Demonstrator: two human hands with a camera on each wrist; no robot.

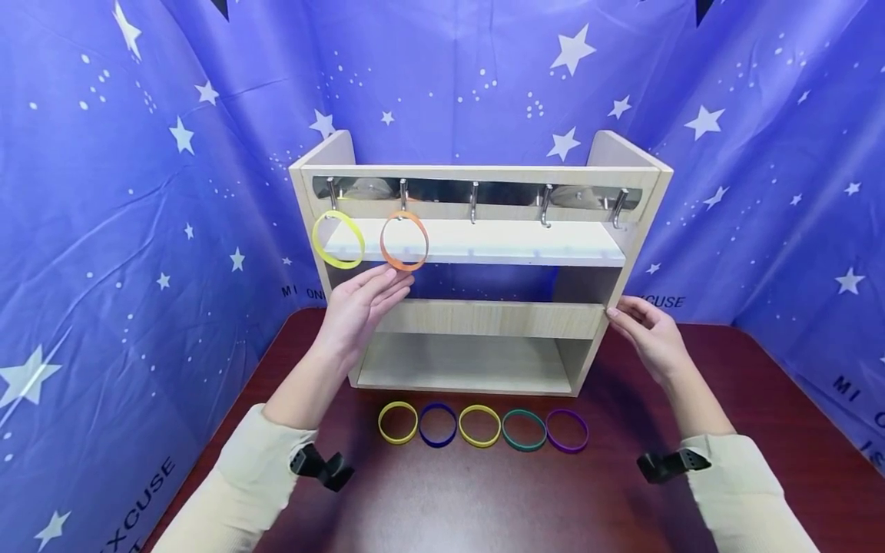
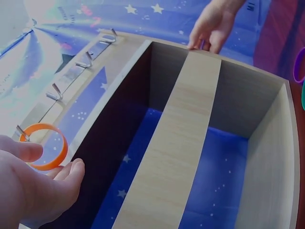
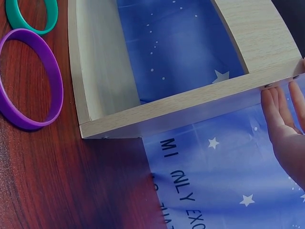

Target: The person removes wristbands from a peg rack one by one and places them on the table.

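Note:
An orange wristband (image 1: pixel 409 267) hangs from the second hook from the left on a wooden shelf unit (image 1: pixel 491 319). My left hand (image 1: pixel 359 303) is just below it, fingers extended by the band's lower edge; in the left wrist view, thumb and fingers are apart beside the orange band (image 2: pixel 62 148). A yellow wristband (image 1: pixel 342 263) hangs from the leftmost hook. At the unit's right side, my right hand (image 1: pixel 646 334) touches the side panel with its fingertips. The right wrist view shows fairly straight fingers (image 3: pixel 274 112) against that panel's outer face.
In front of the unit, several wristbands lie in a row on the dark red table (image 1: pixel 484 499), including a blue band (image 1: pixel 438 444) and a purple band (image 1: pixel 568 449). More metal hooks (image 1: pixel 474 203) line the unit's top rail. A starry blue curtain (image 1: pixel 449 77) surrounds the table.

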